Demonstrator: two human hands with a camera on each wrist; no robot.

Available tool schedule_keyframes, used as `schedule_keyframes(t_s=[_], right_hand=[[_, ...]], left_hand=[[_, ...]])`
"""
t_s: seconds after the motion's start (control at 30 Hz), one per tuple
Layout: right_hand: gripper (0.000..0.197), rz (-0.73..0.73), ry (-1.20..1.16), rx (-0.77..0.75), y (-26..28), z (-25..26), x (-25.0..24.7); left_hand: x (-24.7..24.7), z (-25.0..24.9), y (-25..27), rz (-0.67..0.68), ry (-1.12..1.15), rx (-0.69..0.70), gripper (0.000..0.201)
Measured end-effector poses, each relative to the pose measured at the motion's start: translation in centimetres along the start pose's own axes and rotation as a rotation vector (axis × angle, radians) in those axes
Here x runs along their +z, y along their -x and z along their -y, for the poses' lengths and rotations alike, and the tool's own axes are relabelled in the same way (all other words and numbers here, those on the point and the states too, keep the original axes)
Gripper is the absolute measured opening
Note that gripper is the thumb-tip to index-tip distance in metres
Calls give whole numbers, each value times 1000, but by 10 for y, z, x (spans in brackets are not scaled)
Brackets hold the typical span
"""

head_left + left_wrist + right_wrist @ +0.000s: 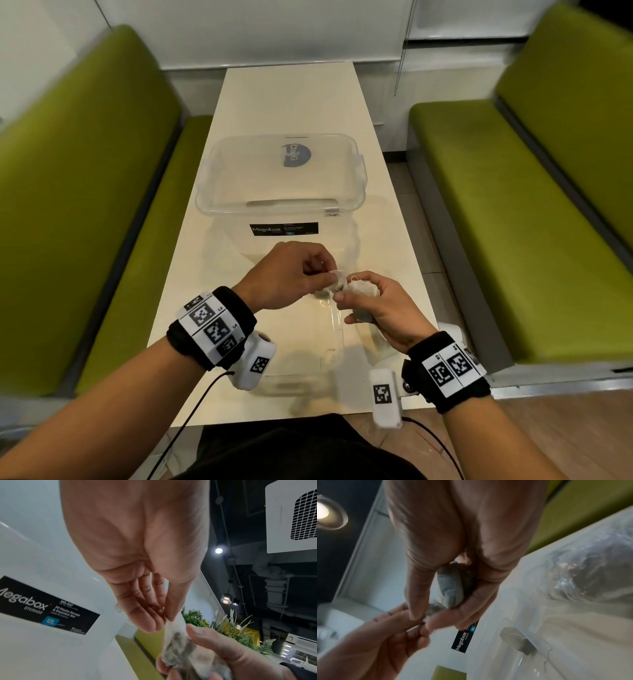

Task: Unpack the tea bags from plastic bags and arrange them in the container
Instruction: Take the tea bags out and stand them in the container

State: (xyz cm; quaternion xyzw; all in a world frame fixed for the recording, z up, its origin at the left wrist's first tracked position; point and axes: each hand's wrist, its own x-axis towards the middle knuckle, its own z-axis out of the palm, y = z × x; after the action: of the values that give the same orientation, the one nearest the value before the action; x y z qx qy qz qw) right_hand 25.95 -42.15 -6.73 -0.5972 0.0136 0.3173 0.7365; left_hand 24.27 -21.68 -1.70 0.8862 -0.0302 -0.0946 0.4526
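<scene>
Both hands meet over the near middle of the cream table (291, 102). My right hand (346, 301) grips a small bunch of white tea bags (363, 294), seen grey in the palm in the right wrist view (452, 588). My left hand (325, 277) pinches the top corner of one tea bag (178, 641) from that bunch, thumb against fingertips (171, 616). The clear Megabox container (281, 205) stands just beyond the hands, its black label (284, 229) facing me.
A crumpled clear plastic bag (590, 568) with dark tea bags lies right of the container. A flat clear plastic piece (329, 335) sits under my hands, with one tea bag (517, 639) on it. Green benches (85, 205) flank the table.
</scene>
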Motion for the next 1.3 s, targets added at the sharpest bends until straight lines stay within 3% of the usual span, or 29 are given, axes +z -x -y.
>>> schedule_keyframes(t_s=[0.23,0.4,0.63,0.97,1.17,1.3], right_hand=[[22,-39,85,-169,-3,1,10],[13,-32,57,-172,-2,1,7],[37,16,133,-192,6,7,13],[15,-6,113,-242,6,7,10],[28,38,46,-223,6,7,9],[25,46,187,-237,4,6,9]], left_hand=[[-21,-12,11,-39,-28,-6,8],[-35,-21,18,-3,-84,-12,10],[-35,-32,23,3,-143,-18,10],[-41,-35,26,18,-161,4,11],[-40,-33,26,30,-91,-7,12],[-39,-34,23,16,-88,-29,14]])
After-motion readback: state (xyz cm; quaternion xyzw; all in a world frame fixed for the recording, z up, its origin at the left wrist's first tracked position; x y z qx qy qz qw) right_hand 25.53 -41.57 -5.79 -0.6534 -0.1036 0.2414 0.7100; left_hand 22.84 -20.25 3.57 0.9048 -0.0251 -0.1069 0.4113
